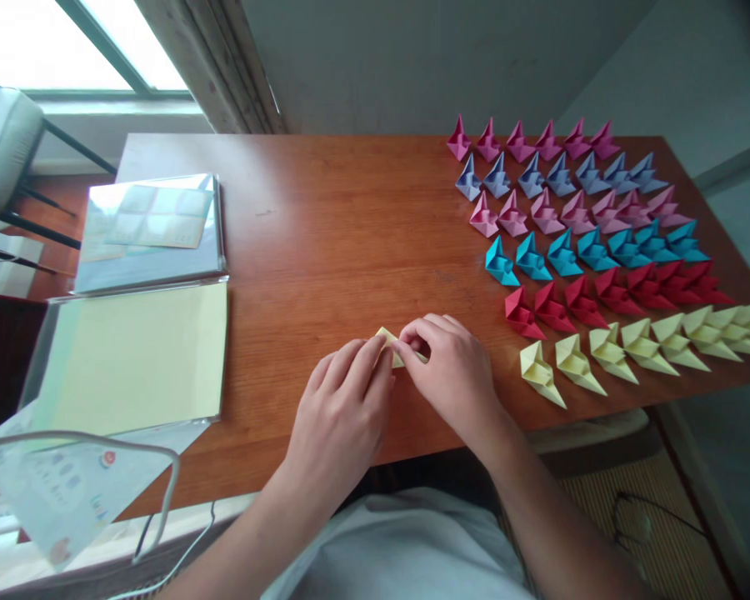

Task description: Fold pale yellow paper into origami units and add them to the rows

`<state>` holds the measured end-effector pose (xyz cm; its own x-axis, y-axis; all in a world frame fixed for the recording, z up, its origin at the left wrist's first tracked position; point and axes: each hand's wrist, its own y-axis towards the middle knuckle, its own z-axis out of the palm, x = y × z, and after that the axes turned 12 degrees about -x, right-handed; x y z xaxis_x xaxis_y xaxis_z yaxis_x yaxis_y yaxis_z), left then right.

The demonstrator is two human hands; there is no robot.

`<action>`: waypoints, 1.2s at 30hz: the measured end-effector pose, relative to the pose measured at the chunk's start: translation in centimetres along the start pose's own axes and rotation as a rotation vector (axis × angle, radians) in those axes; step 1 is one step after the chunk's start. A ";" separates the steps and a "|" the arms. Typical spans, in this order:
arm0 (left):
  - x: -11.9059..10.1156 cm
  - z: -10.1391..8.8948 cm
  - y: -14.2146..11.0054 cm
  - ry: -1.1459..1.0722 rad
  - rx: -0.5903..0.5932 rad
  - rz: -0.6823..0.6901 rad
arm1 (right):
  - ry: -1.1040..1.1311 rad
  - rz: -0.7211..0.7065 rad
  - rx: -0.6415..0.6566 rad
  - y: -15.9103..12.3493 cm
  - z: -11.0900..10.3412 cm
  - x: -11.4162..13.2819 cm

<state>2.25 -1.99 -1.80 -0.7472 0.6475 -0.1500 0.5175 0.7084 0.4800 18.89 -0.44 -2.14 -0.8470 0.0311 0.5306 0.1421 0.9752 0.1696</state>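
Observation:
Near the front edge of the brown table, both hands pinch a small folded piece of pale yellow paper (382,333). My left hand (347,396) covers much of it, its fingers pressed together along the left side. From the right, the thumb and forefinger of my right hand (450,371) grip the paper's edge. Most of the paper's shape is hidden under the fingers. Right of my right hand stands a row of pale yellow folded paper pieces (643,346) with pointed tips, the nearest a short way off.
Behind the yellow row stand rows of red (581,300), blue (562,252), pink (545,212), lavender (531,177) and magenta origami (518,143). On the left lies an open clear case (222,233) with yellow paper sheets (141,358). A white cable (172,483) curves at lower left.

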 end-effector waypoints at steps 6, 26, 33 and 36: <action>-0.1 0.0 -0.5 -0.016 0.019 0.054 | -0.007 0.000 0.015 0.0 -0.1 0.0; -1.5 -0.9 -0.4 0.126 0.152 0.088 | -0.099 -0.081 0.288 5.2 -1.1 0.7; -3.9 -0.6 -0.9 0.108 0.213 0.053 | -0.105 -0.092 0.281 5.0 -1.0 0.5; -4.4 -0.1 -1.3 0.097 0.222 -0.001 | -0.089 -0.104 0.270 4.9 -0.9 0.3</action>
<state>4.84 -5.74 -1.68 -0.7788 0.6243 -0.0611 0.5878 0.7603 0.2765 19.80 4.15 -0.37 -0.8934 -0.0642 0.4447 -0.0788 0.9968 -0.0145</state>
